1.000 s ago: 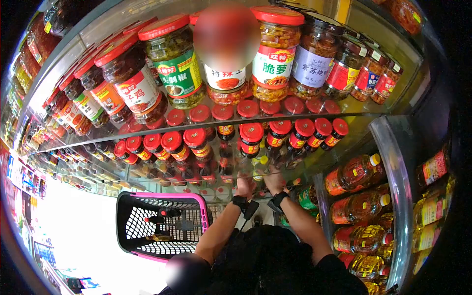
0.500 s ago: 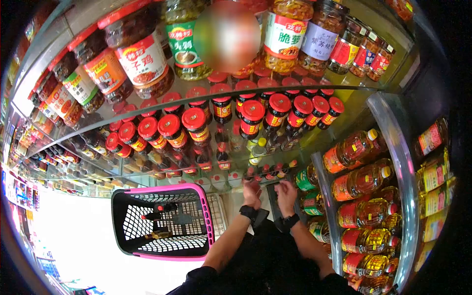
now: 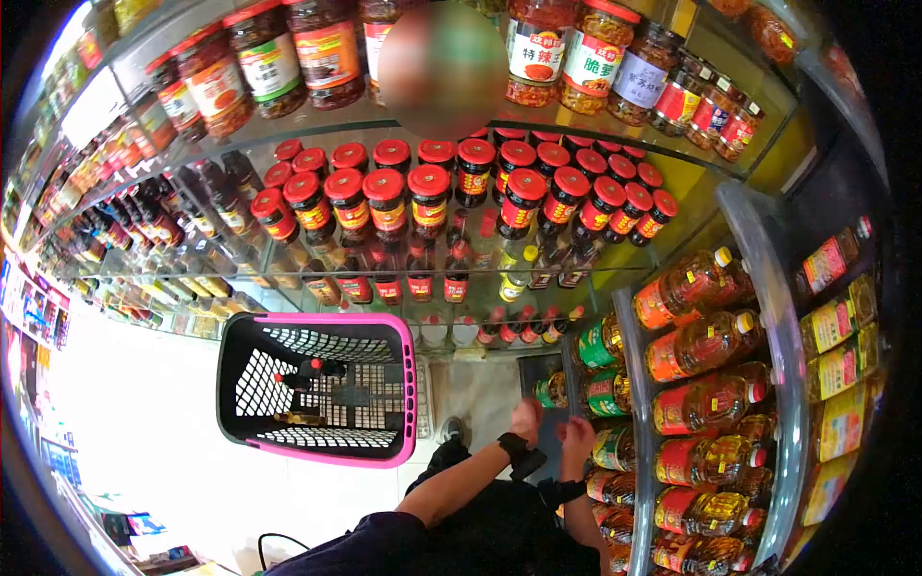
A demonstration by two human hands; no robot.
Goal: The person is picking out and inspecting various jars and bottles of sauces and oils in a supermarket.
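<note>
— So where are the hands, measured from the black plastic shopping basket with the pink rim (image 3: 411, 384)?

— Both are just to its right, low against the shelf front. The left hand (image 3: 525, 420) and the right hand (image 3: 578, 434) sit close together, each with a black band at the wrist. The fingers are too small and blurred; I cannot tell whether either hand grasps anything or hangs loose.

— What is nearest to them?

— Green-labelled bottles (image 3: 605, 343), just beside the right hand, on the side away from the basket.

— And in the basket?

— Dark bottles with red caps (image 3: 305, 372) lying on its mesh floor, with a small yellowish thing beside them.

— Further right of the basket?

— Clear plastic jugs of amber oil with red labels (image 3: 693, 348), stacked in rows.

— And above it?

— Glass shelves holding dark sauce jars with red lids (image 3: 429, 197), packed side by side. Higher still stand wide glass jars of pickles and chilli (image 3: 599, 60), also red-lidded.
</note>
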